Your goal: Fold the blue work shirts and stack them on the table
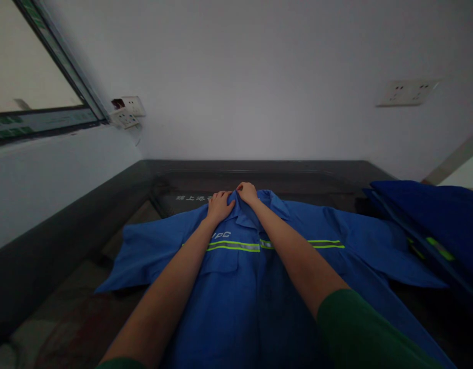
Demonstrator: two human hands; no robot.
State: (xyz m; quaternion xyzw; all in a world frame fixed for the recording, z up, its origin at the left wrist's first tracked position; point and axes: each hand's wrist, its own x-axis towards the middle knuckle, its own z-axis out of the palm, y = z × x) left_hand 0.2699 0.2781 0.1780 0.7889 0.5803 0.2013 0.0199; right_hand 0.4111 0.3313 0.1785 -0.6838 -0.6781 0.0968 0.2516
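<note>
A blue work jacket point(228, 287) with yellow-green and silver reflective stripes is spread front side up, its short sleeves stretched out to both sides. White letters show on its chest, partly hidden by my left forearm. My left hand point(220, 206) lies on the jacket beside the collar, thumb apart from the fingers, pressing the cloth. Just to its right, my right hand point(247, 191) pinches the edge of the collar point(246, 219) between thumb and fingers. The collar's other half stands up a little, right of my right wrist.
The jacket rests on a dark table point(175, 179) with a raised rim against a pale wall. Folded blue garments point(432, 205) are stacked at the right. Wall sockets point(407, 93) sit at upper right, others point(124, 117) hang loose at left, near a window frame point(63, 119).
</note>
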